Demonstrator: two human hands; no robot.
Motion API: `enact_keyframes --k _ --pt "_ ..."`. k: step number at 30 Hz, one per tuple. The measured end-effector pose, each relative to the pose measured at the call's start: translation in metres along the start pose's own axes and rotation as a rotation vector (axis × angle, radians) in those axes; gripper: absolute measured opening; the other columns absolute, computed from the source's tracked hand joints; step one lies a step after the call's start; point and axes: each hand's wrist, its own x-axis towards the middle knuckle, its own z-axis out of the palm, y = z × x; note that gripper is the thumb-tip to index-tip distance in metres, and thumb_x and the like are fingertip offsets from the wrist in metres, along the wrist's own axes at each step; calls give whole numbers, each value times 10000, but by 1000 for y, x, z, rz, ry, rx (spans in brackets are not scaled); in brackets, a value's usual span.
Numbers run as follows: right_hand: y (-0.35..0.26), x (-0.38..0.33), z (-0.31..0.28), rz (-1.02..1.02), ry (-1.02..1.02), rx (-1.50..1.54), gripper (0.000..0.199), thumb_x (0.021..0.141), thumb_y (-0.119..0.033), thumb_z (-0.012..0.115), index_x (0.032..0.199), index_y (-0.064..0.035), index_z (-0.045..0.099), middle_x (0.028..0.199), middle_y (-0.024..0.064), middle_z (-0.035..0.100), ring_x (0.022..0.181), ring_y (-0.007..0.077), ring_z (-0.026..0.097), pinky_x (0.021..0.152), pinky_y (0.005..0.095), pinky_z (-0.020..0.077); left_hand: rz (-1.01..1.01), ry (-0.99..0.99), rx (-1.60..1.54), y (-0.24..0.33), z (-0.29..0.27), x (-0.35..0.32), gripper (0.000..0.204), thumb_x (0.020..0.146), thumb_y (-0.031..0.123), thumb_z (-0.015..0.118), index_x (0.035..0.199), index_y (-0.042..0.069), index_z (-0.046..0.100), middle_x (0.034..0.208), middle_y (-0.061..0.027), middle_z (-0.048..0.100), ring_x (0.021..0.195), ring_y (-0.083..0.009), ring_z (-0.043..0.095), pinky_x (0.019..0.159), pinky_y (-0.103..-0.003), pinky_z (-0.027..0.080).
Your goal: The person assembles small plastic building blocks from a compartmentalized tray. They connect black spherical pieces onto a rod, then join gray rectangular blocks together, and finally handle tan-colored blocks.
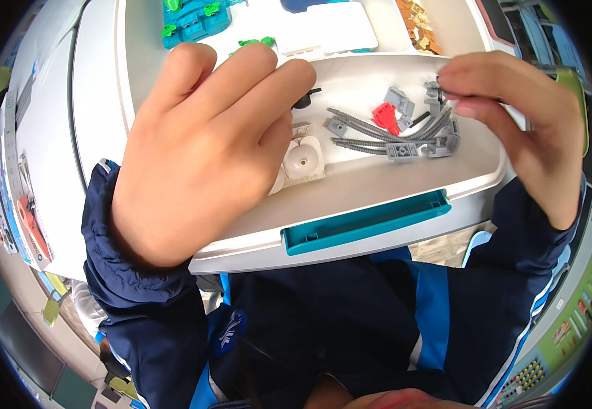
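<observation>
My left hand is over the left part of a white tray, fingers curled and fingertips mostly hidden. A small black piece shows beside its index finger; I cannot tell whether it is held. Thumb and forefinger of my right hand come together at the tray's right side, by grey building pieces; anything between them is too small to name. In the tray lie grey ribbed hoses, a red piece, a grey block with holes and white round-cupped pieces.
Behind the front compartment are teal bricks with green pieces, a white box-like part and tan pieces. A teal handle runs along the tray's front. A printed box stands at the left.
</observation>
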Motion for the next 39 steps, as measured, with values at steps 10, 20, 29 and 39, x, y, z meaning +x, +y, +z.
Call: enact_keyframes --k 10,20,29,39 --pt "-24 26 35 -199 39 -164 210 694 9 674 903 -5 686 912 121 636 761 220 646 643 258 518 31 -103 -57 -25 -52 7 306 581 -73 615 863 19 688 943 -89 584 744 -208 516 678 -311 353" --pt "-42 60 55 -527 145 -51 209 719 13 639 924 29 674 964 153 634 773 255 651 688 277 538 0 -50 -185 -40 -59 -8 356 562 -142 584 867 19 675 942 -109 580 734 -229 517 660 -317 384" --pt "-33 51 52 -507 83 -220 177 758 34 651 935 46 660 1016 186 646 841 283 675 720 278 544 9 -54 -252 -42 -54 -8 389 540 -172 575 868 15 666 940 -116 577 737 -241 520 663 -323 403" --pt "15 8 8 -178 -54 -280 189 680 91 665 849 8 677 801 126 642 725 280 648 620 313 506 33 -56 -290 -39 -41 -4 425 515 -204 566 870 10 656 938 -124 574 742 -253 524 665 -329 424"
